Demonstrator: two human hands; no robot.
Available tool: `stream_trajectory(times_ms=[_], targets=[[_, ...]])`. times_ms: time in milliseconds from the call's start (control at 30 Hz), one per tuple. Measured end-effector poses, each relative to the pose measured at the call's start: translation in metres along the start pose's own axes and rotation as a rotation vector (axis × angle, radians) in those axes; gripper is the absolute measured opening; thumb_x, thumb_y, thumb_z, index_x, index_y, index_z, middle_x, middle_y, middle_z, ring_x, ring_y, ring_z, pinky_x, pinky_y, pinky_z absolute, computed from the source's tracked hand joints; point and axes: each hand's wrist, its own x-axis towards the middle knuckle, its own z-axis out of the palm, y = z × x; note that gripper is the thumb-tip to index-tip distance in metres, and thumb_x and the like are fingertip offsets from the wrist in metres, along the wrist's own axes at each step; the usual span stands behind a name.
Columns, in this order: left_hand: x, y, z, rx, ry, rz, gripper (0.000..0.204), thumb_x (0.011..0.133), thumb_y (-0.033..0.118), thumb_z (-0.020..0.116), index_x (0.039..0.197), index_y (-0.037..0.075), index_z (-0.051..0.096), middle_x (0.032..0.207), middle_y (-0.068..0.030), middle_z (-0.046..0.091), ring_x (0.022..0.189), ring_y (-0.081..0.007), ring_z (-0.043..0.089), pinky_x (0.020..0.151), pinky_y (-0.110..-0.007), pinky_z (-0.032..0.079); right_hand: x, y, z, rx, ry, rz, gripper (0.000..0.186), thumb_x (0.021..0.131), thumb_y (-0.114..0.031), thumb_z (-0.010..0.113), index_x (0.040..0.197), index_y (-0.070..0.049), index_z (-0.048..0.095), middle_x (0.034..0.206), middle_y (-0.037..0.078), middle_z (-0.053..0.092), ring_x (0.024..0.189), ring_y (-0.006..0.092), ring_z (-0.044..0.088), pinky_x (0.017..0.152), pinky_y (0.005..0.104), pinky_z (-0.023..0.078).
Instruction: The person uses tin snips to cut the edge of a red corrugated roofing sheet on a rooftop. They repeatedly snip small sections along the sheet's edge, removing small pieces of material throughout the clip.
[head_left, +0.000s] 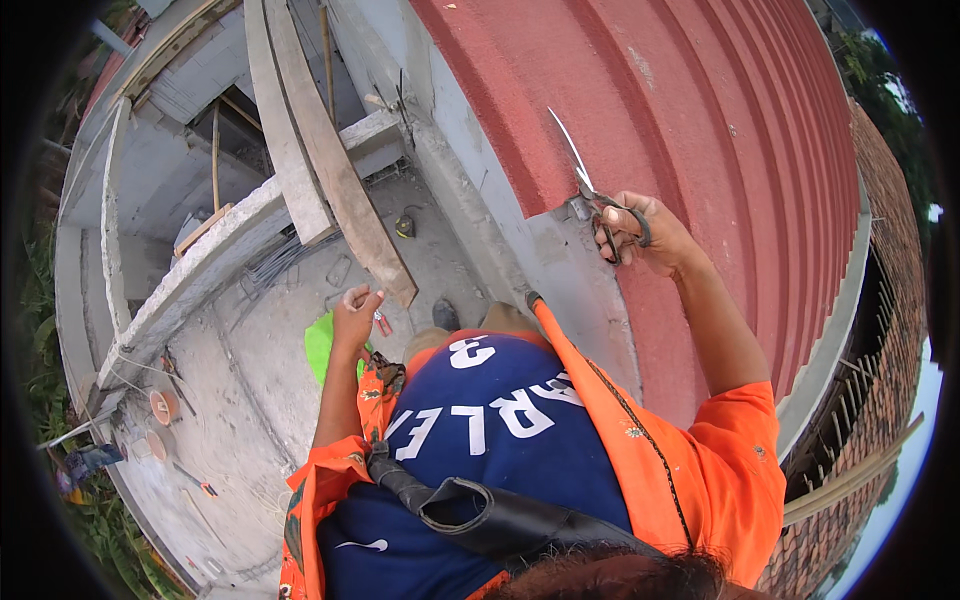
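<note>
My right hand [628,232] is closed around the dark looped handles of a pair of scissors [578,160] above the edge of the red ribbed roof [690,120]. The long blade points away from me. Closer to my body, my left hand [354,316] has its fingers drawn together; whatever they pinch is too small to make out. A small red-and-white object [382,323] shows right beside those fingers, and I cannot tell whether the hand holds it. Bright green material [321,346] appears beside my left forearm.
Two long wooden planks [335,150] lean over a concrete beam [230,225] at left. On the concrete floor [250,350] lie a yellow-and-black tool [405,226], orange buckets [163,405] and hand tools. A grey ledge [570,270] runs along the roof's edge. My dark boot [445,314] stands below.
</note>
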Motion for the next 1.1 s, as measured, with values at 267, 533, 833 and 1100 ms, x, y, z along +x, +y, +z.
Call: stream_trajectory(times_ms=[267,533,833,1100], targets=[[-0.038,0.281,0.202,-0.59,-0.475,0.077,0.081,0.091,0.027,0.095,0.15,-0.011,0.054,0.143,-0.0218,0.067,0.133,-0.0269,0.065,0.118,-0.043,0.048,0.01,0.007,-0.007,0.027,-0.102,-0.027,0.033,0.099,-0.032,0.088,0.1,-0.006,0.068,0.096,0.012,0.081,0.079,0.0192,0.08,0.052,0.0254,0.059],[-0.03,0.302,0.241,-0.612,-0.35,-0.049,0.032,0.093,0.01,0.087,0.117,-0.007,0.074,0.113,-0.0157,0.078,0.101,-0.0251,0.077,0.081,-0.04,0.068,0.015,0.003,-0.022,0.204,-0.306,-0.045,0.045,0.096,-0.04,0.091,0.109,-0.003,0.069,0.097,0.012,0.08,0.08,0.0167,0.077,0.059,0.0265,0.061],[-0.048,0.324,0.233,-0.571,-0.494,-0.087,0.055,0.096,0.013,0.082,0.144,-0.002,0.058,0.13,-0.0149,0.071,0.116,-0.0297,0.074,0.089,-0.044,0.069,-0.025,-0.014,-0.018,0.033,-0.2,0.092,0.059,0.101,-0.06,0.079,0.111,-0.001,0.071,0.089,0.011,0.077,0.076,0.018,0.076,0.058,0.0247,0.059],[-0.053,0.334,0.232,-0.638,-0.493,-0.102,0.042,0.094,0.008,0.082,0.133,-0.003,0.067,0.124,-0.0141,0.075,0.109,-0.0273,0.077,0.084,-0.044,0.071,-0.027,-0.041,-0.01,-0.075,-0.242,0.06,0.074,0.099,-0.077,0.071,0.098,-0.002,0.075,0.07,0.005,0.066,0.064,0.0152,0.065,0.056,0.0296,0.048]])
